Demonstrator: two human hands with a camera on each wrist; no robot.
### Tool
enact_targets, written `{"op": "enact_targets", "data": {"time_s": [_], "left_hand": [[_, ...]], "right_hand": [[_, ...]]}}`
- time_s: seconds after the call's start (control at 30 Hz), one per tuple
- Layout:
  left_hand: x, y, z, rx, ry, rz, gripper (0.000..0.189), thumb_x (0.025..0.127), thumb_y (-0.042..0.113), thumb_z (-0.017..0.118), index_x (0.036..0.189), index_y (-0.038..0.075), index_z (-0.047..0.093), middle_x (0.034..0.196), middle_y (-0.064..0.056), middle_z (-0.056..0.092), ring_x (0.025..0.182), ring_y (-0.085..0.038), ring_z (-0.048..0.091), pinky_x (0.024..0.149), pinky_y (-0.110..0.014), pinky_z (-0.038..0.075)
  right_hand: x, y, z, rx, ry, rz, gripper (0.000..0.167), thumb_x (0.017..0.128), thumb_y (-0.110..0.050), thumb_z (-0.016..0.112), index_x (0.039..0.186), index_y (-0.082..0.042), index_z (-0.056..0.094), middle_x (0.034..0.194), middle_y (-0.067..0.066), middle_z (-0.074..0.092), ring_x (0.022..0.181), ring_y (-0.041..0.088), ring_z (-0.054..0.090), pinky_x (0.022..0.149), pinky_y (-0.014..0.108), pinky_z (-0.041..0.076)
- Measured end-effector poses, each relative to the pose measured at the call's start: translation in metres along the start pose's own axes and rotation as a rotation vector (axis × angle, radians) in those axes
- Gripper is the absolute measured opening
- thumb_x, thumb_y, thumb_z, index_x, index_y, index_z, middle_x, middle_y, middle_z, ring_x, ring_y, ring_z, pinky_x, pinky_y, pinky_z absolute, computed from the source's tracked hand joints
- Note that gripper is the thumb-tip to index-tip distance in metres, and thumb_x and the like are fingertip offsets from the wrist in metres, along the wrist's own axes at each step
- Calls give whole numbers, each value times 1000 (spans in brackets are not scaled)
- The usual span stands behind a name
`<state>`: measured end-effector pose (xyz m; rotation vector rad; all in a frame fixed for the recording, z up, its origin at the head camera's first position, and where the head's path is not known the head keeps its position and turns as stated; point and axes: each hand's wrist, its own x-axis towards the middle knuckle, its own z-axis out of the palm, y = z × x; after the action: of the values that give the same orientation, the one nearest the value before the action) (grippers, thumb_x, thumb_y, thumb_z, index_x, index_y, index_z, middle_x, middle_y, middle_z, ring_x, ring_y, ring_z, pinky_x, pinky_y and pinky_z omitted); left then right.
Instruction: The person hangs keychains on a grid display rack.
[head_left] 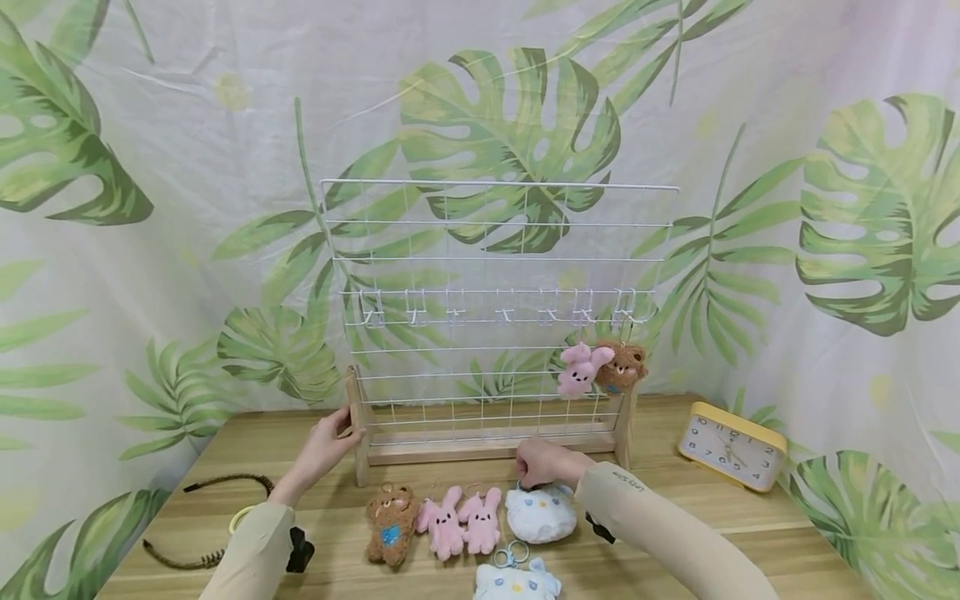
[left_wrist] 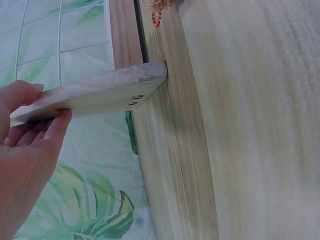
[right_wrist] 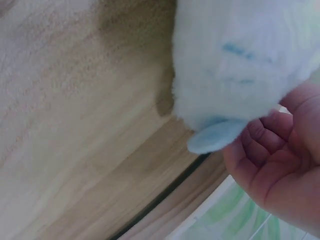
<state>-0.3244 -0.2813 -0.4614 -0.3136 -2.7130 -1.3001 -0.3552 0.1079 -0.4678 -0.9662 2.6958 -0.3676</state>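
At the left end of the white wire grid rack (head_left: pixel 487 375), my left hand (head_left: pixel 330 446) grips the wooden side post (left_wrist: pixel 100 92) between thumb and fingers. My right hand (head_left: pixel 543 462), fingers curled, pinches the top of a white plush keychain (head_left: pixel 542 515) with blue eyes, in front of the rack's base. The keychain's ring is hidden by the hand. In the right wrist view the plush's light-blue ear (right_wrist: pixel 217 137) touches the fingers. A pink bunny plush (head_left: pixel 581 371) and a brown bear plush (head_left: pixel 622 367) hang from hooks at the rack's right side.
On the table lie a brown bear plush (head_left: pixel 392 525), two pink bunny plushes (head_left: pixel 446 527) and a second white plush (head_left: pixel 517 582). A yellow clock (head_left: pixel 733 446) stands right. Hair bands (head_left: pixel 180 562) lie left. Bare hooks (head_left: pixel 457 310) line the grid.
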Motion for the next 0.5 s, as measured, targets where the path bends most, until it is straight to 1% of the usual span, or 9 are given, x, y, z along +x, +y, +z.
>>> {"op": "enact_targets", "data": {"time_s": [0.17,0.27,0.33,0.5], "left_hand": [[-1,2,0,-5,-4,-12,63,103,14,53,152,-12,24,150,-36,38,139,-50,40,107,-57,45],[0,1,0,-8,-2,-14,64,102,14,54,153,-11,24,150,-35,38,139,-49,40,107,-57,45],[0,0,1,-4,-1,-7,64,102,14,54,153,-11,24,150,-35,38,138,-49,41,107,-57,46],[0,1,0,-10,-3,1,64,102,14,54,153,-12,24,149,-36,38,138,-50,41,107,-56,46]], "right_hand": [[-1,-1,-2,-21,2,-37,43,79,7,63,51,-16,40,46,-10,23,45,6,17,47,18,18],[-1,-1,-3,-34,4,-56,43,77,7,65,51,-16,39,47,-10,22,46,6,17,48,19,17],[-1,-1,-3,-39,4,-59,42,77,7,66,52,-15,40,47,-10,24,46,5,18,48,18,17],[-2,0,-6,-8,-3,-48,33,79,6,67,55,-12,52,48,-10,36,44,4,29,46,16,25]]}}
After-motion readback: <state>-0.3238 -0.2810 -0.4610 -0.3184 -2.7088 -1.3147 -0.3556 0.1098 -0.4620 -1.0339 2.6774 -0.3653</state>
